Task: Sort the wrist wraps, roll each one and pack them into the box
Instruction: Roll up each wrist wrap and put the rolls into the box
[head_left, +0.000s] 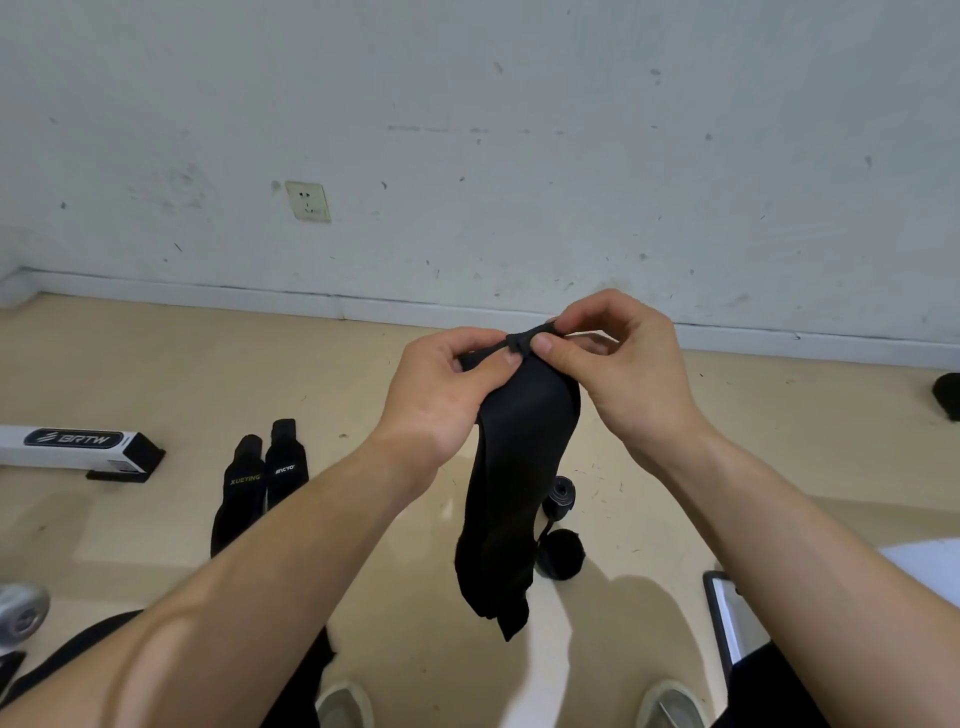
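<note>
A black wrist wrap (511, 483) hangs down in the air in front of me. My left hand (452, 389) grips its top edge, and my right hand (618, 364) pinches the thin loop at that same top end. Two flat black wraps (260, 488) with printed lettering lie side by side on the floor at the left. A rolled black wrap (561, 553) and a smaller coiled strap (560, 493) sit on the floor behind the hanging wrap. A long white and black box (78, 449) lies at the far left.
A white wall with a socket (307, 200) rises beyond the beige floor. A dark object (948, 395) sits at the right edge, a framed panel (724, 618) at lower right, a silver object (21, 610) at lower left. My shoes (345, 704) show below.
</note>
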